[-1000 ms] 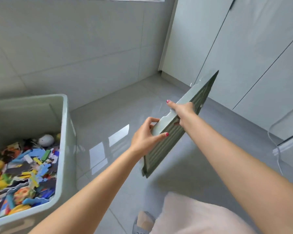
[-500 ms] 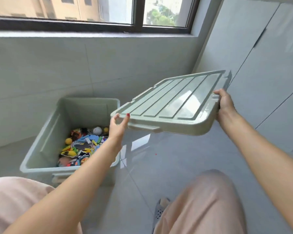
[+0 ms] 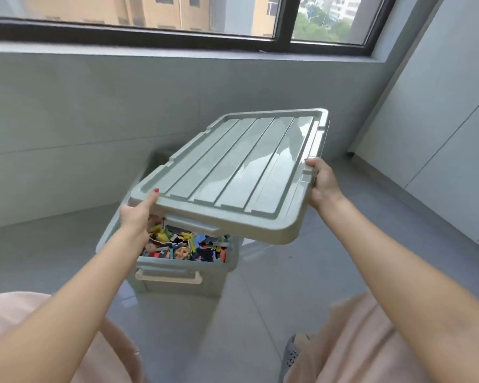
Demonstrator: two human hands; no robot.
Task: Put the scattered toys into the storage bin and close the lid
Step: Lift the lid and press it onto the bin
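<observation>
A grey-green ribbed lid (image 3: 233, 172) hovers flat above the storage bin (image 3: 177, 280), offset a little to the right of it. My left hand (image 3: 137, 214) grips the lid's near left corner and my right hand (image 3: 322, 181) grips its right edge. The bin stands on the floor below, with a pale latch handle on its near wall. Several colourful toys (image 3: 183, 244) show inside it through the gap under the lid. The far part of the bin is hidden by the lid.
The bin stands on a glossy grey tiled floor (image 3: 53, 244) near a tiled wall under a window (image 3: 150, 12). White cabinet doors (image 3: 440, 134) line the right side. My knees in pink trousers and a grey shoe (image 3: 291, 355) fill the bottom of the view.
The lid went from edge-on at the right to flat, then moved left over the bin. The view has swung so that the bin is now in the middle.
</observation>
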